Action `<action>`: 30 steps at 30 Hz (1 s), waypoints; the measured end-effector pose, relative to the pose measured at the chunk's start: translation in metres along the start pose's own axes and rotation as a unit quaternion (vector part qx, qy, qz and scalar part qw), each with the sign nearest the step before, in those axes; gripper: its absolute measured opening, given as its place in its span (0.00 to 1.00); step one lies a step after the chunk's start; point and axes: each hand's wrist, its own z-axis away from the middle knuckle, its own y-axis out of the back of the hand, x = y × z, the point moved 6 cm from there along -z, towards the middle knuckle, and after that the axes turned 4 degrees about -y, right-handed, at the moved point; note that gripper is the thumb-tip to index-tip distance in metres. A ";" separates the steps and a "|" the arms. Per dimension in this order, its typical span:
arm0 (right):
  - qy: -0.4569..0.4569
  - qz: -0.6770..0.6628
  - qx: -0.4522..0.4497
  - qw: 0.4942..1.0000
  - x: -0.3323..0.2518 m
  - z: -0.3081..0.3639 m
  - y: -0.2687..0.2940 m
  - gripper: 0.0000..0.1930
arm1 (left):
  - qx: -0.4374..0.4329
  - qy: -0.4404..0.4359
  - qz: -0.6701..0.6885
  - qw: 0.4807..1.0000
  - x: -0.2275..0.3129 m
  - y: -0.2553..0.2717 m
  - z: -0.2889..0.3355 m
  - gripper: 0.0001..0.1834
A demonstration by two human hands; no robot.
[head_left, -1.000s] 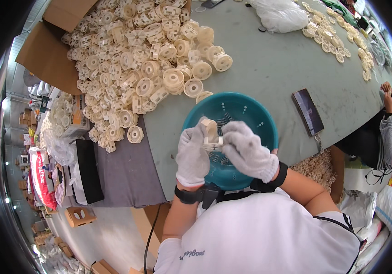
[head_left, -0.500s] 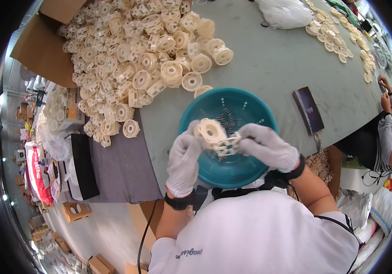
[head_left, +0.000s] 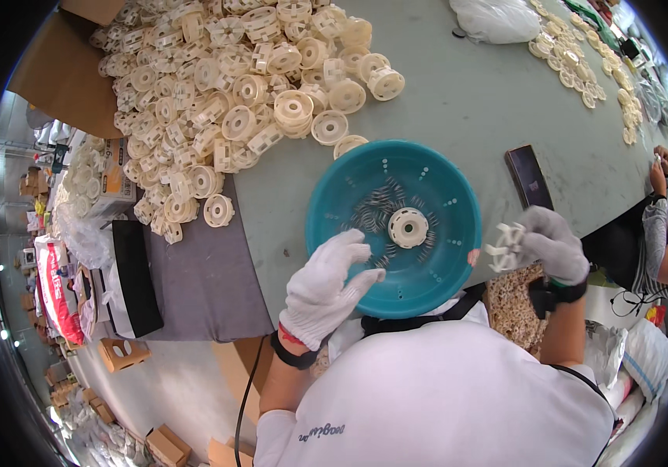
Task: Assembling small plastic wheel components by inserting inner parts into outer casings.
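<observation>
A teal plastic basin [head_left: 324,206] stands at the near edge of the table. Several small metal springs [head_left: 379,208] lie in it, along with one cream round plastic hub [head_left: 408,228]. My left hand [head_left: 322,286], in a white knitted glove, hovers over the basin's near-left rim with thumb and fingers apart and nothing in them. To the right of the basin, my gloved right hand [head_left: 555,247] pinches a white spoked plastic piece [head_left: 505,247]. That piece is held in the air, slightly blurred, above a container of small beige parts [head_left: 516,307].
A big heap of cream plastic hubs [head_left: 217,101] covers the table's far left, beside a cardboard flap [head_left: 65,86]. A dark phone [head_left: 529,179] lies right of the basin. Thin cream rings [head_left: 575,66] spread at the far right, near another person's hand [head_left: 660,173].
My hands have parted. The round hub they held over the basin now lies in it among the springs. My right hand has moved right with the spoked piece; my left has opened.
</observation>
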 end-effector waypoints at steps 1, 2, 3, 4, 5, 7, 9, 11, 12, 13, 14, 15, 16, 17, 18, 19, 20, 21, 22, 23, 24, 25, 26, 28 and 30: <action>-0.039 0.022 0.045 0.998 0.009 0.013 0.019 0.04 | -0.037 -0.030 -0.088 0.995 0.003 -0.004 -0.005 0.20; -0.071 0.041 0.070 0.994 0.016 0.027 0.033 0.04 | -0.038 -0.033 -0.082 0.995 0.003 -0.006 -0.013 0.20; -0.103 0.059 0.093 0.989 0.025 0.043 0.048 0.04 | -0.058 -0.070 -0.124 0.988 0.009 -0.010 -0.020 0.22; -0.135 0.055 0.102 0.984 0.050 0.059 0.069 0.04 | -0.078 -0.112 -0.162 0.977 0.016 -0.014 -0.027 0.24; -0.166 0.115 0.112 0.973 0.070 0.071 0.085 0.05 | -0.081 -0.117 -0.156 0.978 0.018 -0.019 -0.036 0.24; -0.247 0.190 0.171 0.935 0.105 0.093 0.105 0.08 | -0.107 -0.170 -0.197 0.960 0.027 -0.030 -0.053 0.25; -0.285 0.208 0.187 0.917 0.129 0.101 0.106 0.10 | -0.083 -0.213 -0.192 0.955 0.024 -0.040 -0.068 0.23; -0.352 0.252 0.179 0.883 0.167 0.109 0.118 0.14 | -0.195 -0.115 -0.238 0.944 0.009 -0.061 -0.084 0.20; -0.312 0.268 0.194 0.890 0.171 0.105 0.115 0.14 | -0.216 -0.092 -0.272 0.933 0.004 -0.070 -0.090 0.19; -0.271 0.284 0.207 0.896 0.170 0.099 0.112 0.13 | -0.215 -0.091 -0.274 0.933 0.004 -0.075 -0.094 0.19; -0.270 0.282 0.206 0.897 0.174 0.094 0.109 0.13 | -0.220 -0.093 -0.305 0.922 0.003 -0.079 -0.096 0.19; -0.215 0.284 0.255 0.899 0.167 0.087 0.111 0.13 | -0.225 -0.094 -0.337 0.909 0.001 -0.084 -0.095 0.19; -0.158 0.284 0.302 0.896 0.158 0.079 0.113 0.12 | -0.214 -0.115 -0.355 0.903 -0.005 -0.092 -0.091 0.20; -0.100 0.353 0.350 0.862 0.139 0.075 0.114 0.12 | -0.217 -0.118 -0.354 0.902 -0.007 -0.096 -0.092 0.20; -0.061 0.351 0.386 0.851 0.116 0.068 0.109 0.13 | -0.198 -0.137 -0.355 0.903 -0.004 -0.095 -0.091 0.18; -0.022 0.347 0.420 0.838 0.092 0.062 0.101 0.13 | -0.180 -0.157 -0.356 0.904 -0.001 -0.097 -0.091 0.16; -0.021 0.345 0.419 0.840 0.076 0.054 0.092 0.13 | -0.181 -0.155 -0.358 0.903 -0.001 -0.099 -0.090 0.16; 0.040 0.276 0.433 0.857 0.058 0.048 0.082 0.12 | -0.172 -0.180 -0.349 0.903 0.003 -0.101 -0.087 0.13; 0.101 0.206 0.443 0.867 0.042 0.041 0.072 0.12 | -0.162 -0.205 -0.339 0.904 0.007 -0.101 -0.085 0.10; 0.101 0.204 0.442 0.868 0.033 0.031 0.060 0.12 | -0.162 -0.204 -0.341 0.903 0.010 -0.101 -0.083 0.10; 0.151 0.162 0.416 0.882 0.021 0.021 0.047 0.11 | -0.202 -0.199 -0.310 0.907 0.014 -0.102 -0.083 0.08; 0.200 0.119 0.386 0.892 0.007 0.011 0.032 0.11 | -0.240 -0.193 -0.280 0.909 0.016 -0.103 -0.081 0.05; 0.204 0.116 0.381 0.894 -0.003 0.000 0.016 0.11 | -0.226 -0.205 -0.260 0.916 0.013 -0.103 -0.078 0.06; 0.276 0.164 0.304 0.897 -0.029 -0.019 -0.025 0.10 | -0.222 -0.181 -0.250 0.925 0.017 -0.094 -0.076 0.07; 0.322 0.223 0.250 0.885 -0.044 -0.030 -0.055 0.09 | -0.196 -0.133 -0.211 0.948 0.025 -0.072 -0.081 0.08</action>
